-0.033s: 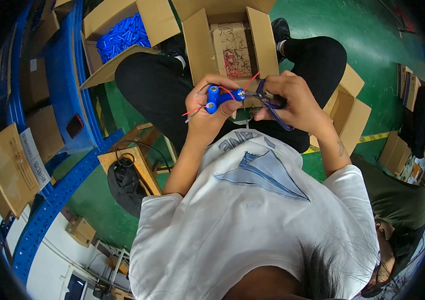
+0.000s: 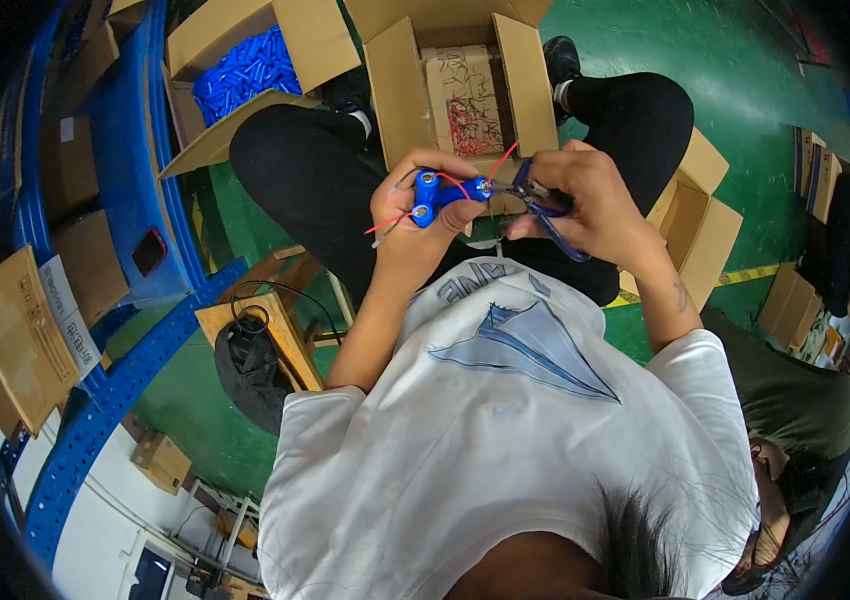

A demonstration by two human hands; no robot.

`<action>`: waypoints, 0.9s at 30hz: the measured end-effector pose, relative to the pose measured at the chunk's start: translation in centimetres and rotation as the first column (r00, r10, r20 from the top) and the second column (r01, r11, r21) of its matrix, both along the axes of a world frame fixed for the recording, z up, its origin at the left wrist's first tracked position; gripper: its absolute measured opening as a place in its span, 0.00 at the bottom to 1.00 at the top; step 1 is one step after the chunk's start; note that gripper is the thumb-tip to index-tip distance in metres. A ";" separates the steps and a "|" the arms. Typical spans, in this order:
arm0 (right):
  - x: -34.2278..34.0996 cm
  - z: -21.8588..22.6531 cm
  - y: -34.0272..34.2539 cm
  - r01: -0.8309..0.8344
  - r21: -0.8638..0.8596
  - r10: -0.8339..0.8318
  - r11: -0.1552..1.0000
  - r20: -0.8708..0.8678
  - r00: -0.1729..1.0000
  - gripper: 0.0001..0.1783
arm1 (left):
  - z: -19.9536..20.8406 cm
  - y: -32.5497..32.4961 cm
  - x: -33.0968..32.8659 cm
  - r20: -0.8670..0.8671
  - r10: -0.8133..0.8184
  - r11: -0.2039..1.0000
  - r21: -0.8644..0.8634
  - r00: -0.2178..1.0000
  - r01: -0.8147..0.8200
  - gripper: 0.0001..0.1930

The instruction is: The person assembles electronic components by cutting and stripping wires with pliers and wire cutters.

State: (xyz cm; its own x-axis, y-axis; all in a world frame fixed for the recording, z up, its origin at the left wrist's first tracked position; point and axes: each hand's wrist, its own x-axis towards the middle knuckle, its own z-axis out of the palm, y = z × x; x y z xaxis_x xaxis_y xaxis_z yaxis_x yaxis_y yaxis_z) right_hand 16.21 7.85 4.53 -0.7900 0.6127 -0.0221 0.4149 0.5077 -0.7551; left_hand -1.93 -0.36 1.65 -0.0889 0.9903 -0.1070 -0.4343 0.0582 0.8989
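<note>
My left hand is closed around a few blue cylindrical battery cells, their metal ends facing up. Thin red wires come off the cell ends, one sticking up to the right and one out to the left. In my right hand is a pair of small pliers with dark blue handles. The jaws point left and are close beside the rightmost cell; whether they grip a wire is too small to tell. A thin dark lead hangs below the cells, between my hands.
Between my feet stands an open cardboard box with red and dark wires inside. Another box to its left holds many blue cells. An open carton stands at right, near another person. Blue shelving runs along the left.
</note>
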 end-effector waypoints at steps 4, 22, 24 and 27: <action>0.2 0.0 -0.1 0.022 0.126 -0.026 0.992 0.028 0.999 0.24 | 0.2 -0.1 -0.1 -0.107 -0.005 1.000 -0.025 0.994 0.003 0.16; 0.8 -0.3 -0.8 0.106 0.611 -0.124 0.784 -0.013 0.992 0.19 | 0.1 -0.9 1.6 0.130 0.064 0.994 -0.091 0.989 -0.052 0.15; 0.9 -0.4 -1.0 0.117 0.630 -0.142 0.768 -0.011 0.990 0.18 | 0.1 -0.9 1.8 0.066 0.100 0.992 -0.079 0.993 -0.095 0.15; 1.0 -0.3 -1.1 0.136 0.664 -0.170 0.735 -0.014 0.985 0.17 | -0.1 -1.0 2.3 0.003 0.151 0.987 -0.062 0.989 -0.150 0.14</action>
State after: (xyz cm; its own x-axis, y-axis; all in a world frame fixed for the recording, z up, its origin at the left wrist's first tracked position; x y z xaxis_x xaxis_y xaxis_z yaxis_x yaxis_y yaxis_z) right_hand 17.25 6.79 4.26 -0.6929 0.5991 0.4012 0.5556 0.7983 -0.2325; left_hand 0.36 -1.40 1.55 -0.2352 0.9572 -0.1689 -0.4493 0.0471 0.8922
